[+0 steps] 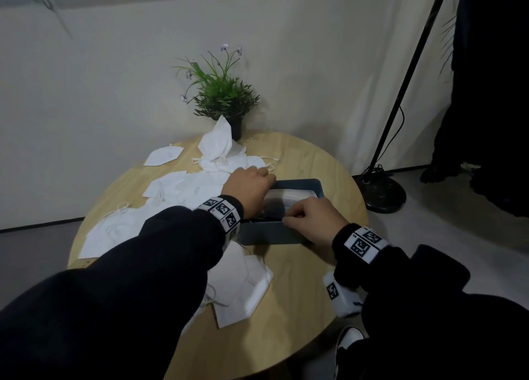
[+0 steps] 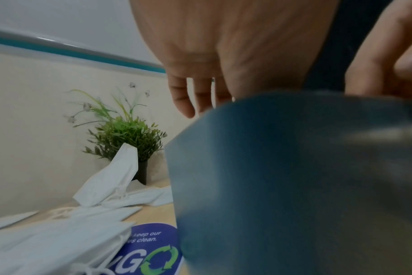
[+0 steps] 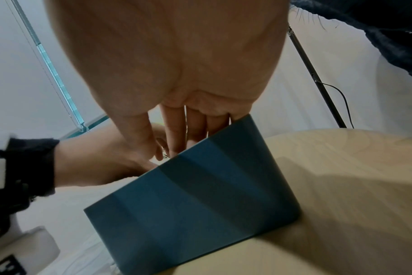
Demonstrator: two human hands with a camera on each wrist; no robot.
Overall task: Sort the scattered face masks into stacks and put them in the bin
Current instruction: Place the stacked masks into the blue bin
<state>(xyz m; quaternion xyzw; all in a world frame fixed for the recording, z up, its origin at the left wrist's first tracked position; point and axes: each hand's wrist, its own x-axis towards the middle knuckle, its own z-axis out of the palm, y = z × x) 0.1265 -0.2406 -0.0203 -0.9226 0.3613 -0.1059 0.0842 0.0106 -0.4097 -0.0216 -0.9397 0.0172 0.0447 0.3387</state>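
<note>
Both hands: your left hand (image 1: 248, 190) and right hand (image 1: 312, 219) reach over the rim of the bin (image 1: 319, 185), settling a stack of masks (image 1: 289, 195) inside it; the stack looks pale and blurred, so you cannot count it
Left fingers: they hang fairly straight past the far-left corner in the left wrist view; whether they pinch the stack I cannot tell
Right fingers: curled over the near wall, seemingly pinching the stack's near edge; the right wrist view hides the tips behind the wall
Bin: on the counter (image 1: 294, 316), right of centre, near its far edge
Loose masks: many lie scattered left of the bin (image 1: 183, 185); a few lie near you (image 1: 243, 288); one leans against the plant pot (image 1: 236, 129)
How to do it well: press the stack flat; tuck the ear loops inside the walls; let go evenly so it stays square
Risk: lifting one hand early may tilt or fan the stack
</note>
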